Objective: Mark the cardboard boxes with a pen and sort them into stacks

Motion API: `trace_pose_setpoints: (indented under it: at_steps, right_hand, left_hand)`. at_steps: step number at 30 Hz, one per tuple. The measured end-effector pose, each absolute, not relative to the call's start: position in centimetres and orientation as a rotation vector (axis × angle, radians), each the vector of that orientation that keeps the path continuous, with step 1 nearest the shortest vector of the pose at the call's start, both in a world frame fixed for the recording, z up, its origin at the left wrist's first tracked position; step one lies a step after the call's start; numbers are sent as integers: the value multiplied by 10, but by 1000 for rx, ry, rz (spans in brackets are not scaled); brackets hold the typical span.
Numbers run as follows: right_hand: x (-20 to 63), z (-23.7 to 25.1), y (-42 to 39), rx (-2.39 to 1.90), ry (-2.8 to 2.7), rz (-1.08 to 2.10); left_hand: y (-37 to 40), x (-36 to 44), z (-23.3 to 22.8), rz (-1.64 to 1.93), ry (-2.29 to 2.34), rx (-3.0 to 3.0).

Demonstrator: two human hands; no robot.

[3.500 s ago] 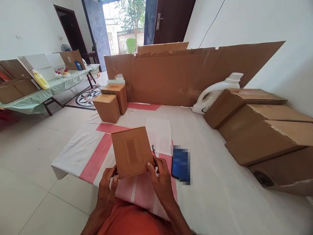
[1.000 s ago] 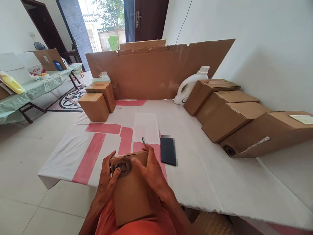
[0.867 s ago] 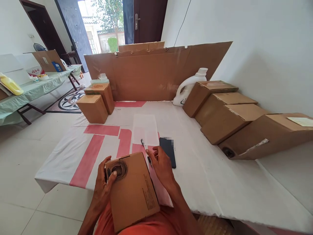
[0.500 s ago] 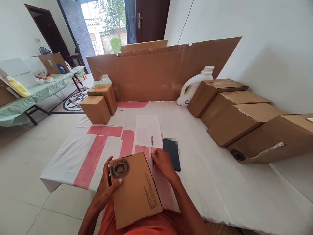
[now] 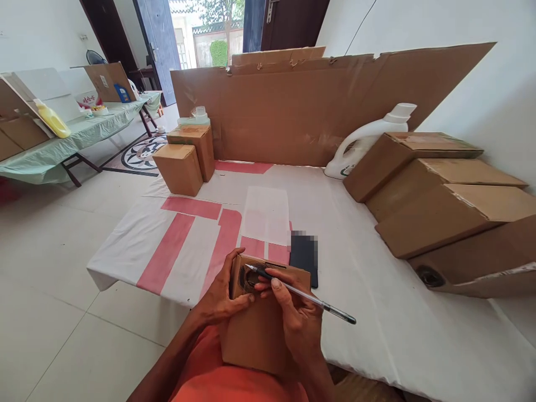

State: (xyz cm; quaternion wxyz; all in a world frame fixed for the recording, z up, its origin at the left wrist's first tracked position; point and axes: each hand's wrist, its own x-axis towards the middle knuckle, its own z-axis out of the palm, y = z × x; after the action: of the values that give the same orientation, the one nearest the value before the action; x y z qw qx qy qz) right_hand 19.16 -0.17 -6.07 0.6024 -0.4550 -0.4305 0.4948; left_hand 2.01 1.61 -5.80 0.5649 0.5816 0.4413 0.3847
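A brown cardboard box [image 5: 253, 340] rests tilted on my lap against the table's edge. My left hand [image 5: 221, 293] grips its left side, fingers round the far corner and thumb lying on the top face. Near that corner is a dark scribbled ring [image 5: 247, 278], partly covered by my right fingers. My right hand [image 5: 295, 315] is closed on a pen [image 5: 316, 301] with a clear barrel and dark grip. The pen's tip points left, over the ring; whether it touches the cardboard I cannot tell.
A black phone [image 5: 304, 259] lies just beyond the box, beside a white paper sheet [image 5: 266, 212]. Brown boxes [image 5: 419, 218] line the table's right side, with a white jug [image 5: 368, 139] behind. Two smaller boxes [image 5: 180, 167] stand at left. A cardboard panel [image 5: 276, 111] closes the back.
My right hand has moved from the table beside the box to above its ring, with the pen now plainly visible. The box has tilted. The small dark object no longer shows on the paper.
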Motion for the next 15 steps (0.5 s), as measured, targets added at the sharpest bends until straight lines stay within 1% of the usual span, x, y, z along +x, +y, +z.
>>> trace_pose_setpoints:
  at_steps: [6,12,15]
  right_hand:
    - [191,-61,1,-1119,-1110,1076]
    - [198,-60,-6,-1158,-1207,1128]
    - [209,-60,-7,-1220,-1272,1065]
  left_hand:
    - [15,18,-58,895,1060,1352]
    - [16,15,-63,917,1023,1377]
    - [15,13,-65,912,1023,1394]
